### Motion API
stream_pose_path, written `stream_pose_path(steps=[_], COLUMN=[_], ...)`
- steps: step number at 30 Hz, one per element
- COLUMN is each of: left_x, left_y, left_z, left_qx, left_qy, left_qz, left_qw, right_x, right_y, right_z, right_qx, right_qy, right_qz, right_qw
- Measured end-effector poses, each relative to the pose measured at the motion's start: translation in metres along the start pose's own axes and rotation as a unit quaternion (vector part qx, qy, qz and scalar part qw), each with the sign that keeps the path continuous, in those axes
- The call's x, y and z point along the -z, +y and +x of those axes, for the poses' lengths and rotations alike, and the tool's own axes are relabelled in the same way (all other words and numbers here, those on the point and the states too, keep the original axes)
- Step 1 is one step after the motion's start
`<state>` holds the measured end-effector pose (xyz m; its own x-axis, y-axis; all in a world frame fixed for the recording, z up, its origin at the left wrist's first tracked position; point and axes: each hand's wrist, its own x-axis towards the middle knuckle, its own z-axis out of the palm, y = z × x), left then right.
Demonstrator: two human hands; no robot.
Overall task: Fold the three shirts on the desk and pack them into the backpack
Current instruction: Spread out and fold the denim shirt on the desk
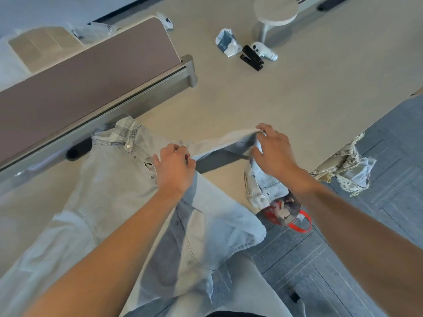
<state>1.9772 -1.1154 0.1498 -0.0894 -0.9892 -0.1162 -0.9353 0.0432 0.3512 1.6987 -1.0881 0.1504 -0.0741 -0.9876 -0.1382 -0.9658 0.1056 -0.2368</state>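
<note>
A pale blue denim shirt [114,186] with a plaid-lined collar lies spread on the beige desk [274,99], its hem hanging over the near edge. My left hand [176,168] pinches the fabric near the shoulder seam. My right hand [272,152] grips the far part of the right sleeve, which is stretched out sideways above the desk; the cuff hangs below my palm. A camouflage-patterned garment [343,170] droops off the desk's right edge. No backpack is in sight.
A brown divider panel [80,83] runs along the left on a metal rail. Farther back lie a black stapler [251,58], a white controller [263,50] and a crumpled white packet [226,42]. A round stool [274,12] stands behind. A red-handled bag [286,213] sits on the floor.
</note>
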Motion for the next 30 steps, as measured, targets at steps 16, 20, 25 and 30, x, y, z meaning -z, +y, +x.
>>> stream_pose_path(steps=[16,20,25,30], left_x=[-0.024,-0.033,-0.043,-0.068], left_y=[0.041,0.031,0.031,0.031], left_z=[0.005,0.001,0.004,0.026], left_qx=[-0.030,-0.037,-0.049,-0.061], left_qy=[-0.080,-0.090,-0.092,-0.091], left_qz=[-0.040,-0.028,-0.029,-0.007], left_qw=[0.996,0.995,0.994,0.994], right_x=[-0.003,-0.028,-0.041,-0.057], right_y=[0.018,0.018,0.003,0.001], right_z=[-0.014,-0.029,-0.029,0.014], right_qx=[0.059,0.014,0.005,0.030], right_qy=[-0.088,-0.109,-0.113,-0.082], right_qz=[-0.053,-0.035,-0.002,0.043], right_qw=[0.993,0.993,0.994,0.995])
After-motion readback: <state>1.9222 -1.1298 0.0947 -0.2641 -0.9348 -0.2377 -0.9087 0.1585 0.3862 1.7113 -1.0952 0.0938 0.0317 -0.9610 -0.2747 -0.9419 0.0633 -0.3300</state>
